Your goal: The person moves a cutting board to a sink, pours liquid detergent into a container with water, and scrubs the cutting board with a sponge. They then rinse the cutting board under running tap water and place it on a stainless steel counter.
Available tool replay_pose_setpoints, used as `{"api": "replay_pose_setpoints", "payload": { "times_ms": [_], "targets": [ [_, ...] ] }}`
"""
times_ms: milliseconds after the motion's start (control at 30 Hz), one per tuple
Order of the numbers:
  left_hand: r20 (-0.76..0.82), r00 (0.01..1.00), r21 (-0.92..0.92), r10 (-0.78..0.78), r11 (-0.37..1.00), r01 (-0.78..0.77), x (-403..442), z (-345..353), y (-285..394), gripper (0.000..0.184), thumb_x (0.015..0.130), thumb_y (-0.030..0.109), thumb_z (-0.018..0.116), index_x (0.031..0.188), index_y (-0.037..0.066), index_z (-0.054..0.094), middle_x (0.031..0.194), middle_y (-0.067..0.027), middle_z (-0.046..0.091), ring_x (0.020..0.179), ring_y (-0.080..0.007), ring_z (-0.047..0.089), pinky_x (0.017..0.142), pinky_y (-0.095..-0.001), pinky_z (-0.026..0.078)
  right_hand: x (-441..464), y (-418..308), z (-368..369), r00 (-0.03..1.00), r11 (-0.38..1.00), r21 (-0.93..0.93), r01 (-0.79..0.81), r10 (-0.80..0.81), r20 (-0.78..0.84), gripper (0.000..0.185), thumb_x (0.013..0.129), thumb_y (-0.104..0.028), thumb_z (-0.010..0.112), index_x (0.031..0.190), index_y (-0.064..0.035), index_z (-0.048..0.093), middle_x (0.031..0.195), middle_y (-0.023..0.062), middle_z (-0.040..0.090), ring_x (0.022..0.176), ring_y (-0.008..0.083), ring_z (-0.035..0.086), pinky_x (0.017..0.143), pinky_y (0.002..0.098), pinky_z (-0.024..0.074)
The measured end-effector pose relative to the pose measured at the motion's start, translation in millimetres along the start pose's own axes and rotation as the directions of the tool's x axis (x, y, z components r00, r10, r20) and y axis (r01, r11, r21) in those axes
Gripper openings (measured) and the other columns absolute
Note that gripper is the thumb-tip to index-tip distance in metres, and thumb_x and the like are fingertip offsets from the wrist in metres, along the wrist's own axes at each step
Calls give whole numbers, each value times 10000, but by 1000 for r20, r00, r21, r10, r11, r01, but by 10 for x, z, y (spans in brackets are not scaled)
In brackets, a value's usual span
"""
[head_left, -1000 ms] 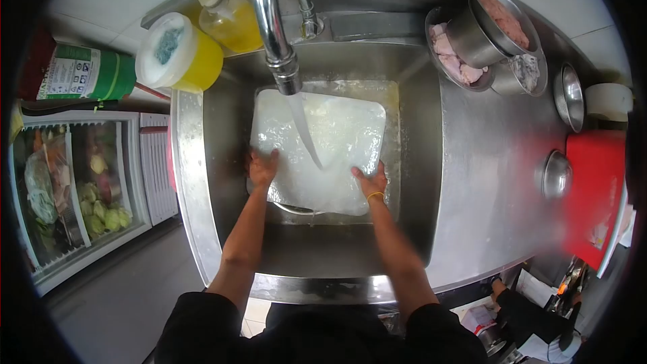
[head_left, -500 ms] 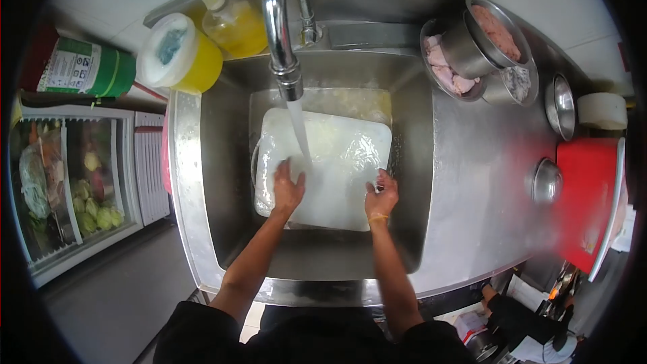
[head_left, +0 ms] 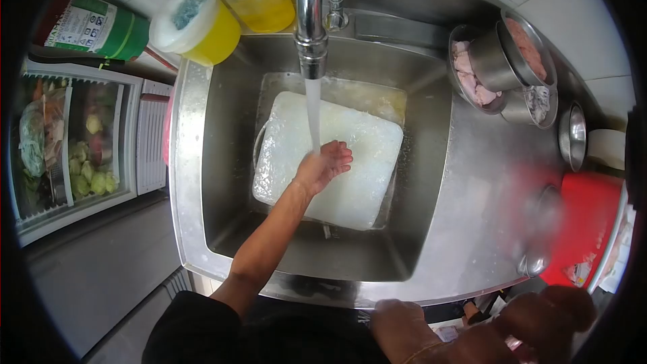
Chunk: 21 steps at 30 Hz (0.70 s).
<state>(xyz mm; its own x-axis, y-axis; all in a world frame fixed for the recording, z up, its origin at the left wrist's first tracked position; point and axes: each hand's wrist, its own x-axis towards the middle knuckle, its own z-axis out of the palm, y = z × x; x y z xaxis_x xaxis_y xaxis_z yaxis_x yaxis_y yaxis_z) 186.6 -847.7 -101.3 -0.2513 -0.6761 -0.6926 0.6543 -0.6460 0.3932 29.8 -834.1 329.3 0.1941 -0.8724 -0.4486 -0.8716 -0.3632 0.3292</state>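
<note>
A white rectangular board (head_left: 364,189), wet and round-cornered, probably a cutting board, lies tilted in the steel sink (head_left: 222,162). Water (head_left: 313,108) runs from the faucet (head_left: 311,34) onto my left hand (head_left: 325,164), which is held over the board with fingers apart and nothing in them. I cannot tell whether this hand touches the board. Blurred and close to the camera, my right hand (head_left: 492,330) is out of the sink at the lower right; its fingers are smeared, and what it holds, if anything, does not show. A thin curved handle (head_left: 259,145) pokes out at the board's left side.
Yellow liquid fills a tub (head_left: 209,34) and a pump bottle (head_left: 263,0) on the back left corner. Steel bowls with raw meat (head_left: 475,77) stand at the back right. Further right are a small bowl (head_left: 573,136) and a red bin (head_left: 586,222). A glass-topped fridge (head_left: 81,141) adjoins the left.
My right hand has left the board's right side and come back to the lower right. My left hand has moved right and up, under the stream. The view has shifted.
</note>
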Motion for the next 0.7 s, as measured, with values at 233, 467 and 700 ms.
{"api": "replay_pose_setpoints", "payload": {
  "times_ms": [233, 467, 700],
  "targets": [
    [-54, 998, -15, -29, 999, 28, -183, 7, 1, 221, 904, 172, 456, 1047, 21, 530, 939, -90, 590, 843, -189, 587, 764, -332, 488, 87, 136, 392, 757, 806, 354, 474, -168, -631, 315, 883, -376, 518, 1075, -125, 503, 959, 30, 512, 824, 122, 505, 708, 255, 456],
    [4, 999, -96, -37, 995, 37, -149, -25, -14, 238, 912, 197, 445, 1057, 31, 535, 954, -93, 598, 870, -199, 587, 772, -329, 488, 275, 149, 810, 464, 734, 210, 646, -159, -871, 348, 849, -457, 550, 969, -130, 535, 942, 10, 485, 803, 84, 488, 677, 203, 449],
    [-17, 999, -76, -27, 997, 26, -163, -1, -6, 275, 920, 205, 435, 1102, 19, 525, 1035, -117, 584, 926, -224, 583, 813, -344, 485, 225, 217, 961, 482, 787, 167, 593, -181, -858, 296, 874, -428, 528, 950, -142, 529, 899, 3, 480, 786, 75, 479, 635, 206, 432]
  ]
}}
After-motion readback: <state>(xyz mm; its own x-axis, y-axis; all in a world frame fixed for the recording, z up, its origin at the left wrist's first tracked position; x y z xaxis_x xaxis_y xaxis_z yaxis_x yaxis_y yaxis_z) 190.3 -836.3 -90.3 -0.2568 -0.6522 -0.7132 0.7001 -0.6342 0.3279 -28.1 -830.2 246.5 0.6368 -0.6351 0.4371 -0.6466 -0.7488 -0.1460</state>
